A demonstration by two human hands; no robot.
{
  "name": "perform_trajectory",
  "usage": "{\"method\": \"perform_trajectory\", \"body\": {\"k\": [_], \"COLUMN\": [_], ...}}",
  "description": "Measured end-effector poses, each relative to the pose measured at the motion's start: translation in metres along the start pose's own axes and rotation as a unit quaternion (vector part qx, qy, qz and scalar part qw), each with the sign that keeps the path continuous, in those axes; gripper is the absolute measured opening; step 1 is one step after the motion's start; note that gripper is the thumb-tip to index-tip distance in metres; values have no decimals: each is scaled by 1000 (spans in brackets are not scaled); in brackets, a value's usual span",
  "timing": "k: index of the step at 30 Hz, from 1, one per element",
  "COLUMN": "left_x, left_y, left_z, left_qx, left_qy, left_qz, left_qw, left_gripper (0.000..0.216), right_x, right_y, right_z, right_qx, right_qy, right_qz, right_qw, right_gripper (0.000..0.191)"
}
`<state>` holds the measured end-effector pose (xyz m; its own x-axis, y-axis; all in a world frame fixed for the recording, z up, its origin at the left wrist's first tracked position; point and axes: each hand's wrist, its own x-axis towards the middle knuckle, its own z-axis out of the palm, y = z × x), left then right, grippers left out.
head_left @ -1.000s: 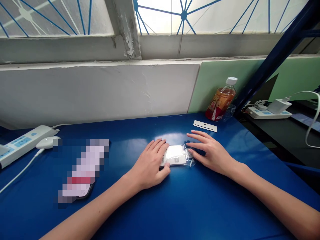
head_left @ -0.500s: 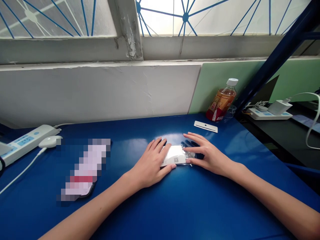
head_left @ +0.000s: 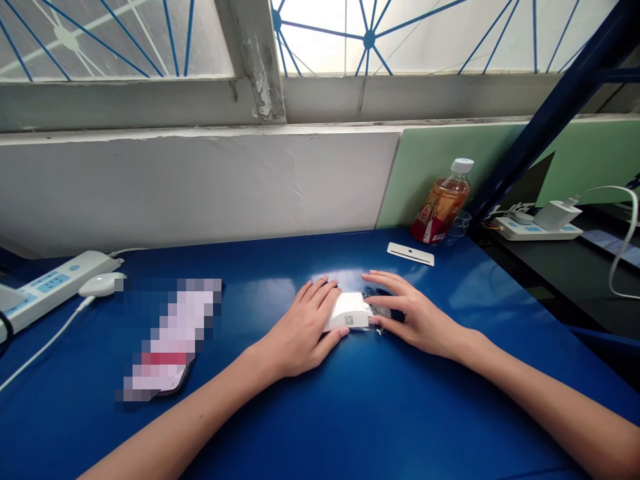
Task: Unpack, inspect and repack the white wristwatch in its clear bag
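Note:
A small white packet (head_left: 349,311) in clear plastic lies in the middle of the blue table (head_left: 350,413). My left hand (head_left: 300,330) rests flat on the packet's left end, fingers stretched over it and thumb along its near edge. My right hand (head_left: 410,313) lies on the packet's right end, fingers spread and pressing the clear plastic there. Both hands touch the packet from opposite sides; it stays on the table.
A phone (head_left: 165,340) lies at the left. A white power strip (head_left: 45,287) with a plug and cable sits at the far left. A thin white card (head_left: 411,253) and an orange drink bottle (head_left: 443,203) stand at the back right. Another power strip (head_left: 540,227) lies beyond the table's right edge.
My right hand has slid left along the packet towards my left hand. Less of the packet shows between the hands than before.

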<state>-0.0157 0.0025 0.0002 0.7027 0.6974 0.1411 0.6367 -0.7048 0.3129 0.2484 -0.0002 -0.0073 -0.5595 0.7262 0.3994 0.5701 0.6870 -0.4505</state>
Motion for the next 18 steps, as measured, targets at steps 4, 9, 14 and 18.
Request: {"method": "perform_trajectory", "body": {"k": [4, 9, 14, 18], "left_x": [1, 2, 1, 1], "left_y": [1, 3, 2, 1], "left_z": [0, -2, -1, 0], "left_qx": [3, 1, -5, -1], "left_qy": [3, 2, 9, 8], "left_qz": [-35, -48, -40, -26], "left_qw": [999, 999, 999, 1000], "left_gripper": [54, 50, 51, 55], "right_x": [4, 6, 4, 2], "right_y": [1, 11, 14, 10], "right_z": [-15, -38, -38, -26], "right_qx": [-42, -69, -60, -46], "right_qy": [-7, -53, -69, -76], "right_qz": [-19, -20, 14, 25], "right_qw": [999, 996, 996, 996], "right_gripper": [23, 18, 27, 43]}}
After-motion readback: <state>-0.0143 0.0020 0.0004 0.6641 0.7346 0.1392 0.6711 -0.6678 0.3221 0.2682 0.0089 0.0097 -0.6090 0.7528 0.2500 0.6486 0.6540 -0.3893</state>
